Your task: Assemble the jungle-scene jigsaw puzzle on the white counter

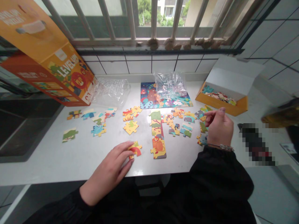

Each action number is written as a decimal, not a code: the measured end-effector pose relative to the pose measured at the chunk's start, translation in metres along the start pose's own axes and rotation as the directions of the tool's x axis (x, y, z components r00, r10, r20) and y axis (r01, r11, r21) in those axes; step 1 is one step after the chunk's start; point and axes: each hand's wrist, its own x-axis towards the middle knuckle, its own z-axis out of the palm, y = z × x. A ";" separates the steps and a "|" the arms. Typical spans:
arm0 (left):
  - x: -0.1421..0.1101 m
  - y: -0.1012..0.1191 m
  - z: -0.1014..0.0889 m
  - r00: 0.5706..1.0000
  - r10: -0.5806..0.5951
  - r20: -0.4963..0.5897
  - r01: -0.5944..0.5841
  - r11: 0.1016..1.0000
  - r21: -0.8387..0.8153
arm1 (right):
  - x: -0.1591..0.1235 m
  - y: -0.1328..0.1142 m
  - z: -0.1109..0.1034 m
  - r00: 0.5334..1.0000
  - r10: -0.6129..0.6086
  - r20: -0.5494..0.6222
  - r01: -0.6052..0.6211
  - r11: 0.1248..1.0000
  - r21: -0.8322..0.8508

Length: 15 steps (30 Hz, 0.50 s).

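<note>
My left hand (116, 165) is closed on a red and yellow puzzle piece (137, 149) near the counter's front edge, with fingertips and thumb at its left side. To the right of it lies a joined strip of puzzle pieces (158, 137) with a lion on it. My right hand (219, 127) hovers at or just above the right-hand group of loose puzzle pieces (202, 127). Its fingers are curled together, and whatever they may hold is hidden. Other loose pieces, such as a yellow one (131, 127) and a green one (69, 135), are spread across the counter.
A dark-blue picture board (146, 104) lies at the back, partly under a clear plastic bag (170, 85). Another plastic bag (109, 90) sits beside the tall orange puzzle box (70, 74). An open yellow box (221, 104) with pieces inside stands back right. A sink (28, 130) borders the left.
</note>
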 end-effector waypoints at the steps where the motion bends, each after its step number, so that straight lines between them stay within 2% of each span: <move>1: 0.005 -0.002 0.003 0.999 -0.030 -0.025 0.030 1.000 0.008 | 0.000 -0.001 0.000 1.000 0.004 0.002 -0.004 1.000 0.002; 3: 0.013 -0.009 0.008 0.997 -0.067 -0.046 0.069 0.997 0.030 | 0.000 -0.002 0.000 1.000 0.008 0.007 -0.008 1.000 0.003; 6: 0.024 -0.018 0.010 0.997 -0.061 -0.038 0.062 0.997 0.037 | 0.000 -0.003 -0.001 1.000 0.008 0.007 -0.008 1.000 -0.003; 15: 0.068 -0.034 0.008 0.991 0.093 0.098 -0.087 0.994 -0.065 | 0.004 0.003 0.001 1.000 0.002 0.006 -0.002 1.000 -0.016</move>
